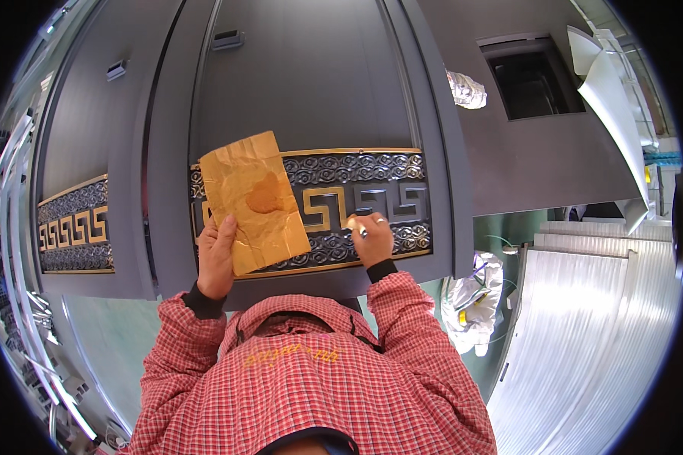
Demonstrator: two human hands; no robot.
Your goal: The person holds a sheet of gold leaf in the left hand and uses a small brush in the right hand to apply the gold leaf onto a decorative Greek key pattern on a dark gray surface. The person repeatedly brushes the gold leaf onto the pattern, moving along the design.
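My left hand (218, 258) grips the lower left edge of a creased sheet of brown paper (239, 178), thumb on top. A wet-looking brown-gold patch of paint (265, 196) lies on the sheet, which covers the left part of the ornamental band. My right hand (375, 241) is closed round a small pale-tipped thing (354, 222), mostly hidden by the fingers. It is at the Greek-key relief, just right of a gold-coloured key (324, 209). Further right, the key shapes (391, 201) are dark grey. Rows of dark scrollwork (353, 168) run above and below, edged by gold lines.
The band belongs to a dark grey panel (311, 83) lying before me. A similar panel (91, 152) with gold keys lies left. On the right are a grey panel (508, 163) with a rectangular opening, a crumpled white plastic bundle (474, 303) and translucent ribbed sheets (584, 318).
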